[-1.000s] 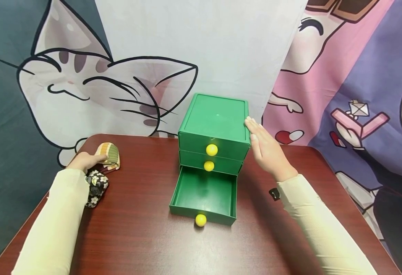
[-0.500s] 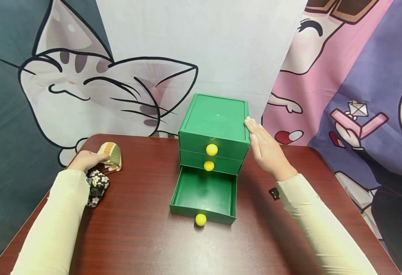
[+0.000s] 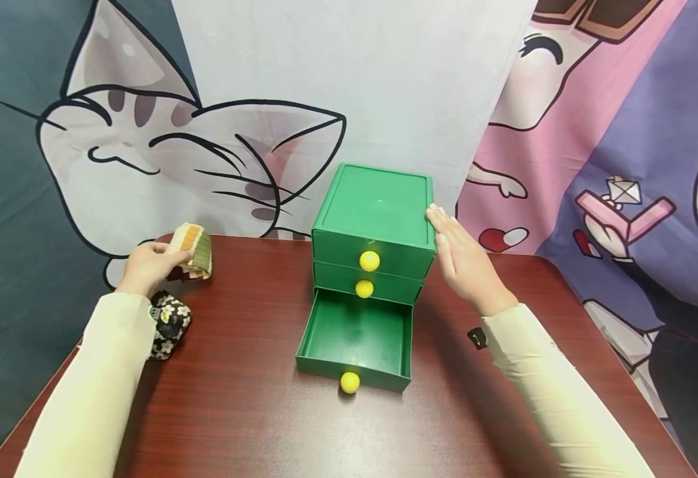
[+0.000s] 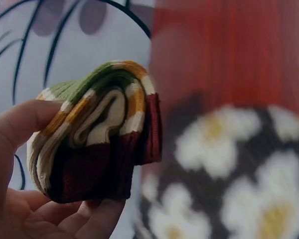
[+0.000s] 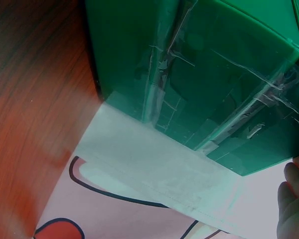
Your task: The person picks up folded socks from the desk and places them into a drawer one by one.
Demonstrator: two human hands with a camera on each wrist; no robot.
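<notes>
My left hand (image 3: 146, 267) pinches a folded striped knit sock (image 3: 196, 251), thumb on one side and fingers beneath. Green, orange, cream and maroon layers of the sock (image 4: 97, 129) show in the left wrist view. Just below that hand lies a black thing with white flowers (image 3: 171, 325), partly hidden by the sleeve; its kind cannot be told. My right hand (image 3: 465, 262) rests with straight fingers along the upper right edge of a green drawer unit (image 3: 379, 206). Fingers (image 5: 295, 186) show beside the unit in the right wrist view.
The bottom drawer (image 3: 355, 338) is pulled out, with bare floor and a yellow knob (image 3: 349, 382) in front. The two drawers above are closed. A small black object (image 3: 477, 337) sits by the right cuff. A printed cloth backdrop (image 3: 265, 53) stands behind the brown table (image 3: 235, 398).
My left hand has raised the sock up from beside the flowered thing, uncovering more of it. The right hand and the drawer unit have stayed in place.
</notes>
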